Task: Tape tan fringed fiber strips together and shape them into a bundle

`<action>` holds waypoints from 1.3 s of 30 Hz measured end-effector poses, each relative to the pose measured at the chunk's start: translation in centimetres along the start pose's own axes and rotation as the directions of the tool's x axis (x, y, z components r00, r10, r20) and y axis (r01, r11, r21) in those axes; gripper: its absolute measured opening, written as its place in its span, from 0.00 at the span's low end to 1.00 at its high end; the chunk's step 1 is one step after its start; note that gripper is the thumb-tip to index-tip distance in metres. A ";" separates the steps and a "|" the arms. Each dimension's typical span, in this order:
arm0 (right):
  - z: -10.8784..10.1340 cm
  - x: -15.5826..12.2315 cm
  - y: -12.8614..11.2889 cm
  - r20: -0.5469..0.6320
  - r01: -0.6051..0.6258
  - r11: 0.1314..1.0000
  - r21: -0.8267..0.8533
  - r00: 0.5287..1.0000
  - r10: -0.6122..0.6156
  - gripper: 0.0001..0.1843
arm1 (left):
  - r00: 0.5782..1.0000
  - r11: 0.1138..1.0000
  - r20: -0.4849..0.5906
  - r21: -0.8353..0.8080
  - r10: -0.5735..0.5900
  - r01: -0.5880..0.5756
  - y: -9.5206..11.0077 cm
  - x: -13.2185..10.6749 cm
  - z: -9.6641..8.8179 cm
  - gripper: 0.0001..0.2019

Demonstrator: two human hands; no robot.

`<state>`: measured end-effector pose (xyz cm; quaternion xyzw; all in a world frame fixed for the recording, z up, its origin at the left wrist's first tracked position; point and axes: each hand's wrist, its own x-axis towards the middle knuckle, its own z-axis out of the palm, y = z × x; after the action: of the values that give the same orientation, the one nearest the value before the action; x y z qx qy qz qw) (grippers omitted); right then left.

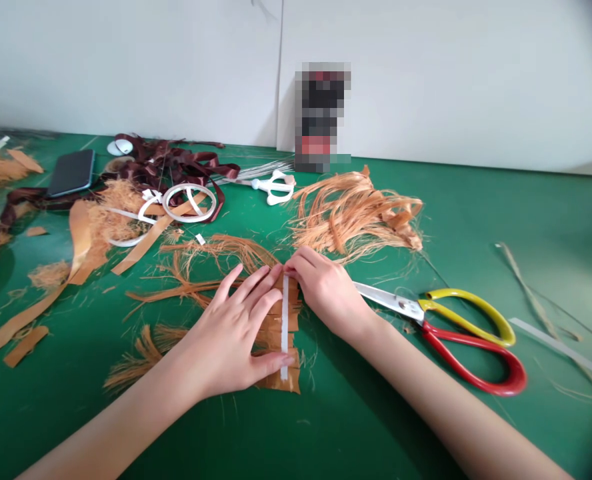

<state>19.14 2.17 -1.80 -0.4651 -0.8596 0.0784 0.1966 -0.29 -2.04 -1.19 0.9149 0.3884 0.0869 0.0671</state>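
My left hand (pixel 231 333) lies flat with fingers stretched out over a row of orange frayed ribbon pieces (pixel 281 380) on the green table (pixel 356 427). Its thumb presses the lower end of a narrow white tape strip (pixel 285 320) that runs across the pieces. My right hand (pixel 326 290) is curled beside the strip, with its fingertips pinched on the strip's upper end. Orange fringe (pixel 141 360) fans out to the left of the pieces.
Large scissors (pixel 456 330) with red and yellow handles lie right of my right hand. A heap of orange fibres (pixel 356 213), small white scissors (pixel 273 188), white tape rings (pixel 189 203), brown ribbon (pixel 176 163) and a phone (pixel 71 172) lie farther back.
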 end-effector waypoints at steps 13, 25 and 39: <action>-0.3 0.5 -0.3 0.062 0.083 0.993 -0.090 0.995 -0.077 0.16 | 1.000 1.000 0.009 0.010 -0.001 0.001 0.0 0.1 -0.1 0.36; 0.3 0.1 0.2 -0.057 -0.057 0.982 0.182 0.996 0.069 0.12 | 1.000 1.000 0.007 0.005 -0.009 0.009 0.0 0.0 0.0 0.37; -0.6 0.8 -0.8 0.123 0.041 0.983 -0.180 0.992 -0.019 0.13 | 1.000 1.000 0.004 0.002 -0.013 0.013 0.2 0.2 -0.2 0.38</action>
<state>18.37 2.35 -0.76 -0.4624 -0.8804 0.0246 0.1023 -0.05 -2.08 -0.92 0.9127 0.3941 0.0844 0.0673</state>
